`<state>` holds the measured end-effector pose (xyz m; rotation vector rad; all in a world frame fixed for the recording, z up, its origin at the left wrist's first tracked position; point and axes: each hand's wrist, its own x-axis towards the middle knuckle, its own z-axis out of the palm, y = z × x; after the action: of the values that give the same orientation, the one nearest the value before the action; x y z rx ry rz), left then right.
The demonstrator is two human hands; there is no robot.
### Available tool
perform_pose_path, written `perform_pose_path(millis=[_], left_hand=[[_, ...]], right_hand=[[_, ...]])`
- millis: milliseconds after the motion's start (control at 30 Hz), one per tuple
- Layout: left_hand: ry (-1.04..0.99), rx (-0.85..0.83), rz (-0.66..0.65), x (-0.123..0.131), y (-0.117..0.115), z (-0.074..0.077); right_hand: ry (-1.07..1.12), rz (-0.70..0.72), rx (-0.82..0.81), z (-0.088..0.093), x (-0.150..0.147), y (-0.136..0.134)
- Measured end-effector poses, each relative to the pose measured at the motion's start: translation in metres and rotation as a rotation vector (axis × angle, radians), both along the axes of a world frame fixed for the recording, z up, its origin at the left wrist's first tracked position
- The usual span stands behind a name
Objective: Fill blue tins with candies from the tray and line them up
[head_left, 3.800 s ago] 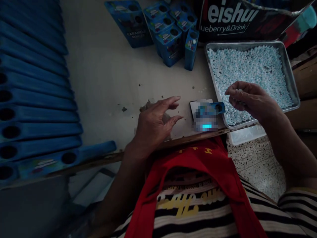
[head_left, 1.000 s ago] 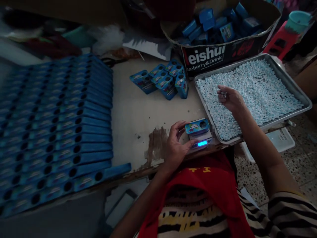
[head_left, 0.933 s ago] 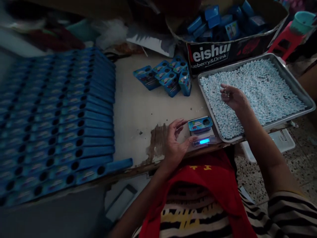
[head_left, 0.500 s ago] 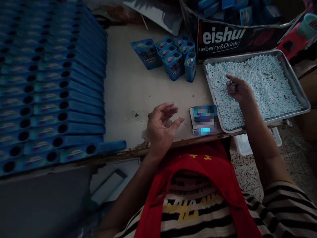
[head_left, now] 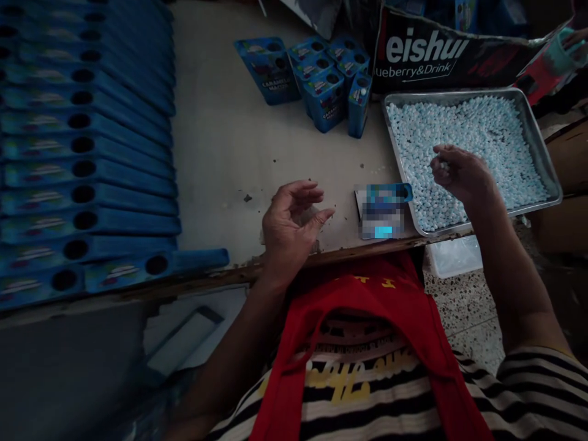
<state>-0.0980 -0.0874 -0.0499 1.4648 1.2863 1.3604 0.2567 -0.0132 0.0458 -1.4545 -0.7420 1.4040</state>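
My left hand (head_left: 294,223) is raised at the table's front edge, fingers curved, thumb apart and nothing between them. Over the metal tray (head_left: 557,184) of small pale-blue and white candies (head_left: 496,135), my right hand (head_left: 462,174) is closed, with a few candies (head_left: 443,165) showing at its fingers. Between my hands sits a small scale (head_left: 381,231), partly blurred, with a lit blue display. A blue box (head_left: 407,192) lies on it, its right end near the tray's rim.
Several blue boxes (head_left: 328,110) stand upright at the table's back. Rows of similar boxes (head_left: 128,162) fill the left side. A black printed carton (head_left: 427,55) holds more boxes behind the tray. At far right is a red and green container (head_left: 546,70).
The whole view has shifted a little. My right hand stays closed over the tray, a bit further right. My left hand keeps its open shape, and the box remains on the scale.
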Motion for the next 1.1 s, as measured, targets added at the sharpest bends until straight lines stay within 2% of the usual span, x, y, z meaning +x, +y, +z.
perform_pose_path(millis=[167, 400, 567, 733, 833, 967, 1033, 1100], left_hand=[[-0.019, -0.021, -0.029, 0.002, 0.003, -0.003], [0.001, -0.052, -0.100, 0.012, 0.005, -0.002], [0.001, -0.022, -0.182, 0.029, 0.008, 0.004], [0.222, 0.118, -0.210, 0.052, 0.023, 0.019], [0.374, 0.210, -0.281, 0.074, 0.035, 0.026], [0.537, 0.239, -0.385, 0.095, 0.041, 0.039], [0.585, 0.234, -0.393, 0.087, 0.042, 0.048], [0.577, 0.216, -0.340, 0.061, 0.044, 0.057]], right_hand=[[-0.022, 0.044, 0.016, 0.006, -0.005, -0.025], [-0.021, 0.039, -0.017, 0.011, -0.008, -0.032], [-0.090, 0.155, 0.079, 0.019, -0.026, -0.039], [-0.275, 0.319, 0.169, 0.025, -0.049, -0.049], [-0.342, 0.385, 0.215, 0.023, -0.054, -0.051], [-0.364, 0.320, 0.256, 0.009, -0.030, -0.045], [-0.517, 0.262, 0.310, 0.000, -0.008, -0.036], [-0.787, 0.277, 0.400, -0.008, 0.013, -0.019]])
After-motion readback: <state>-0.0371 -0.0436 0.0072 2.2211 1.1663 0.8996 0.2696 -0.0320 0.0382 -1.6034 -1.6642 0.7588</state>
